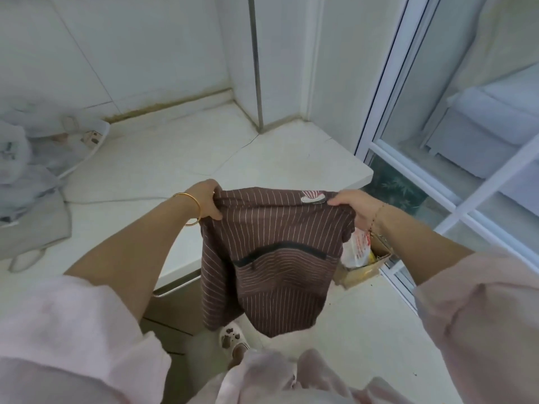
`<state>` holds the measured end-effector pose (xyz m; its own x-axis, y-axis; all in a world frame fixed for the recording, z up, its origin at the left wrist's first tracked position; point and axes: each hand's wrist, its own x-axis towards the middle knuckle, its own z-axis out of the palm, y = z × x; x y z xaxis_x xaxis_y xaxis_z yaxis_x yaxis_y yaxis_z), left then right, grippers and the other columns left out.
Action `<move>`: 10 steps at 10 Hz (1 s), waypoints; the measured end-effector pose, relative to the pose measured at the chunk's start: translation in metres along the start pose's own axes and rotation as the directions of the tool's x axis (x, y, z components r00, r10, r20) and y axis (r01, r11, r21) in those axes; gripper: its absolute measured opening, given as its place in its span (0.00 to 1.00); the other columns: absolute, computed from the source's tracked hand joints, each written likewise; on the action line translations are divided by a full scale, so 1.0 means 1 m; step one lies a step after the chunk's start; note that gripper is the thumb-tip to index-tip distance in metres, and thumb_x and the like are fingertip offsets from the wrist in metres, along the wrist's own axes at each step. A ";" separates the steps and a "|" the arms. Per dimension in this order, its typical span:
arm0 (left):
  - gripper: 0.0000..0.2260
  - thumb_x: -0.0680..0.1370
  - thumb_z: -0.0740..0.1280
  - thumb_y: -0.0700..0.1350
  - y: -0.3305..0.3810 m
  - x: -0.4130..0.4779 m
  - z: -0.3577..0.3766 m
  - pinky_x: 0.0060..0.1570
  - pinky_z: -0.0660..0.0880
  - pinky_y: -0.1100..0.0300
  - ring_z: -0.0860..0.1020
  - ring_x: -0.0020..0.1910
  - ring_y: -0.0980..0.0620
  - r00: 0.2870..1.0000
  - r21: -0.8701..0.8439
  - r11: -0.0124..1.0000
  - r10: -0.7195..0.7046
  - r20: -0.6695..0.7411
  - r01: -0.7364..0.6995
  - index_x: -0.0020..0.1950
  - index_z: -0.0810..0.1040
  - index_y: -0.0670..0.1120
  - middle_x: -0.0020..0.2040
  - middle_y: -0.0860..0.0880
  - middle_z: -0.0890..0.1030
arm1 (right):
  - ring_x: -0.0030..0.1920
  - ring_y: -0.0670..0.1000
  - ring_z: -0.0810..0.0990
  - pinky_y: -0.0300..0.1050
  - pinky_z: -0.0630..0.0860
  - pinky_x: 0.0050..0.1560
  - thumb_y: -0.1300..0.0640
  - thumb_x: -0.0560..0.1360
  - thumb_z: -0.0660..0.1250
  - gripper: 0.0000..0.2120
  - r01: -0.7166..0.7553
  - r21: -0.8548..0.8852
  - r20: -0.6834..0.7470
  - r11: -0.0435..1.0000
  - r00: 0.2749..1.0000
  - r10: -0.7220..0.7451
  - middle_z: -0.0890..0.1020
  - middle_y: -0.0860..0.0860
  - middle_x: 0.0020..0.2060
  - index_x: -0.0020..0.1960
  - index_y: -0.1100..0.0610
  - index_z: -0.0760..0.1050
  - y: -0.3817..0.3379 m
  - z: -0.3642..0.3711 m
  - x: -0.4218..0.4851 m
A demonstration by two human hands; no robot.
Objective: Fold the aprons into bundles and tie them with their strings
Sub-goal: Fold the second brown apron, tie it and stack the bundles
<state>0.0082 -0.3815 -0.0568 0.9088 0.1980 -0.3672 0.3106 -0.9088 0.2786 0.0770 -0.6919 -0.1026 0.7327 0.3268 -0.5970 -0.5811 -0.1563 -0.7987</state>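
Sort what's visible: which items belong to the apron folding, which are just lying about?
Job: brown striped apron, held up by left hand and right hand; grey cloth on counter, possibly another apron.
Lying about: plastic bags, cardboard box.

White tiled walls (131, 45) meet in a corner. A metal strip (256, 62) runs up the edge of a projecting pillar. Pale stone counter (204, 158), cracked across the middle, with a brownish stain (163, 104) along its joint with the wall. Clear plastic bags (17, 158) at the counter's left end. Metal bar handle (175, 287) on the cabinet front below. Light floor (364, 330); an open cardboard box (367, 266) stands near the white-framed glass door (388, 83). White furniture (495, 118) shows beyond the glass. Soft, even daylight.
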 end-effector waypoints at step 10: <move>0.14 0.77 0.66 0.41 -0.015 -0.006 0.012 0.54 0.77 0.53 0.80 0.53 0.43 0.794 0.321 0.947 -0.213 0.570 0.024 0.62 0.75 0.39 0.57 0.43 0.80 | 0.52 0.53 0.78 0.42 0.77 0.55 0.58 0.79 0.60 0.14 -0.042 -0.967 -0.103 -0.252 0.967 0.235 0.77 0.55 0.60 0.61 0.62 0.75 -0.013 0.026 -0.001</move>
<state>-0.0050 -0.3729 -0.0696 0.4963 0.1415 -0.8566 0.2264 -0.9736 -0.0297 0.0746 -0.6657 -0.0900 0.6082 0.1832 -0.7724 0.4585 -0.8754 0.1533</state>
